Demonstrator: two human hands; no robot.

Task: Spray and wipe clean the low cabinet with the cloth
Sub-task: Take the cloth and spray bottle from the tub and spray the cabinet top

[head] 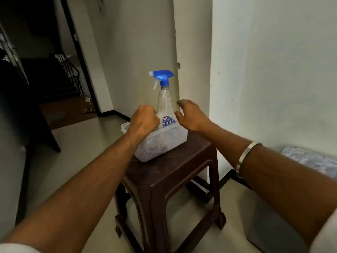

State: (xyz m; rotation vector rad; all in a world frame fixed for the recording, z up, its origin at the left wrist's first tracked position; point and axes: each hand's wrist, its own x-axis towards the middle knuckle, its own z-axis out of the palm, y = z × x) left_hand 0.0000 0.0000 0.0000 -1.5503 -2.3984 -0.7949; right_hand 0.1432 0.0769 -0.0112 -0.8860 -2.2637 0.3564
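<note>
Hands closing in on the spray bottle

Spray bottle [165, 105] is seen standing upright in a translucent plastic tub [169, 141], which rests on the far part of a dark brown plastic stool [175, 172] set against a pale wall. The bottle is flanked by both hands. The left hand [145, 118] is curled into the tub just beside the bottle's lower body; whether anything is gripped there cannot be told, since the fingers are hidden behind the knuckles. The right hand [190, 115] is held apart from the bottle, fingers loosely bent and spread, nothing yet taken hold of. A metal bangle [245, 157] is worn on the right forearm.

The bottle is judged to be light: its clear body looks nearly empty, so little force should be needed and it could be tipped easily by a careless knock. The thin plastic is likely to give under a hard squeeze. The narrow neck just under the blue trigger head [161, 77] is judged the best place to be gripped, with the trigger facing left. Pale, mottled material is seen through the tub's wall; it may be the cloth, soft and limp, but this cannot be confirmed.

A blue label [168, 122] with small white icons is carried low on the bottle; its writing is too small to be read and no brand can be made out. The low cabinet cannot be identified with certainty
</note>
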